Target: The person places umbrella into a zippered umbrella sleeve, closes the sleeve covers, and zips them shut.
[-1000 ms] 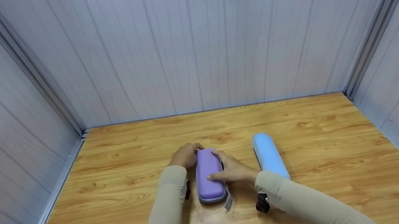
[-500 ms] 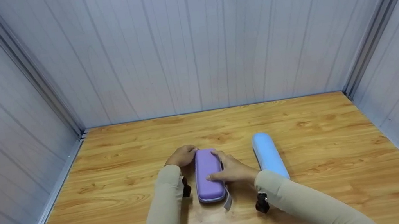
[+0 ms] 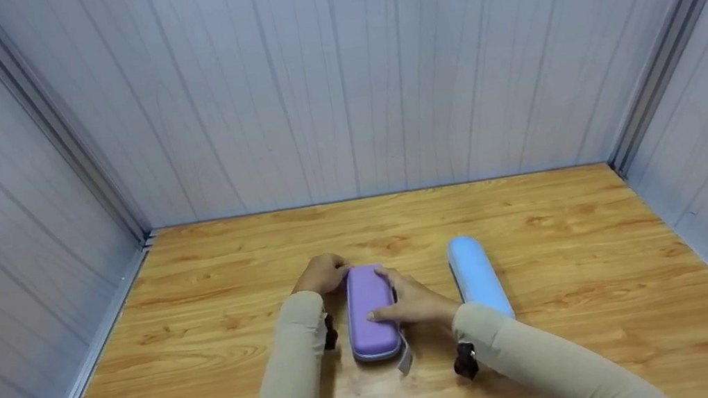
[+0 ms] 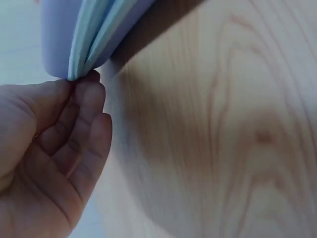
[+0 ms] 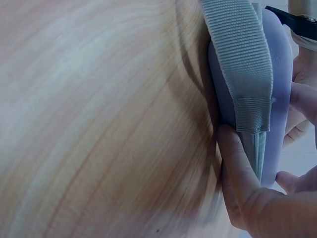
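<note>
A purple zip-up hard case (image 3: pixel 371 312) lies lengthwise on the wooden table, its pale zipper band (image 4: pixel 91 37) running around the side. At its far left corner, my left hand (image 3: pixel 322 274) pinches the zipper between thumb and index finger; the pull itself is hidden by the fingertips. My right hand (image 3: pixel 414 299) grips the case from the right, thumb on the lid and fingers along the side and far end. A grey fabric strap (image 5: pixel 240 54) hangs from the case's near right side. To the right of that hand lies a light blue case (image 3: pixel 478 275), partly behind the right forearm.
The wood-grain table (image 3: pixel 214 388) is enclosed by a pale panelled back wall (image 3: pixel 339 75) and side walls at left and right. A dark wrist mount (image 3: pixel 465 361) sits under the right sleeve.
My left hand has shifted slightly left, from the far end of the purple case to its far left corner. The right hand and both cases have stayed put.
</note>
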A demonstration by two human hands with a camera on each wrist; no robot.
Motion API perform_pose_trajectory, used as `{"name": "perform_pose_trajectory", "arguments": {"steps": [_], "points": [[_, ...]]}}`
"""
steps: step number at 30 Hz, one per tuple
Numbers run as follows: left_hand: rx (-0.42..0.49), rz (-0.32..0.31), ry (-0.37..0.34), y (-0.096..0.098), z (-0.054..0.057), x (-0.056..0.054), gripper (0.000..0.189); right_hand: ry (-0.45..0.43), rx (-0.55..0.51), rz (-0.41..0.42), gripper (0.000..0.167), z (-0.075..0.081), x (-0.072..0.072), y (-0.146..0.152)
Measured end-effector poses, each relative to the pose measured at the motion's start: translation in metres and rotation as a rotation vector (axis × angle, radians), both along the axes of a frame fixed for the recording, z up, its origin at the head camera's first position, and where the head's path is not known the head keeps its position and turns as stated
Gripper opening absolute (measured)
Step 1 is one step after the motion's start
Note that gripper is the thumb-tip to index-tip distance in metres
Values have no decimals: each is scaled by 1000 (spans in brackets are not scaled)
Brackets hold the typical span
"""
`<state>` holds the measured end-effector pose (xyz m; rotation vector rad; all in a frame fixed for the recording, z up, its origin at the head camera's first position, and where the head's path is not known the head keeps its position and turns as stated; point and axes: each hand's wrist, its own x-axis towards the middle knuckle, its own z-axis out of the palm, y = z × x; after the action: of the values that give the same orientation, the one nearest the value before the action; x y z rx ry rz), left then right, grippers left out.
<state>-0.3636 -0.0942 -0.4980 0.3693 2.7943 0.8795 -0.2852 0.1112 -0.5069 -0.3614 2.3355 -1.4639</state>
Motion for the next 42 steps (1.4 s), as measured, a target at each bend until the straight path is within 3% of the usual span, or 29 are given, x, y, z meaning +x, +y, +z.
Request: {"name": "perform_pose_trajectory", "arguments": {"steps": [9,19,29,37,42], "points": [[-157,-198,251,4,-1,-1,19,78,27,44,100,0,-3,-1],[-80,-158,270,0,-8,0,16,48,29,19,101,-2,-2,-1],[39,-89,161,-9,-16,-1,10,15,-7,13,102,2,1,-1],[305,-61,22,-21,-22,8,12,75,25,40,99,0,-2,-1],[339,-21,-60,-25,-22,11,10,56,11,39,101,-2,-3,0]]}}
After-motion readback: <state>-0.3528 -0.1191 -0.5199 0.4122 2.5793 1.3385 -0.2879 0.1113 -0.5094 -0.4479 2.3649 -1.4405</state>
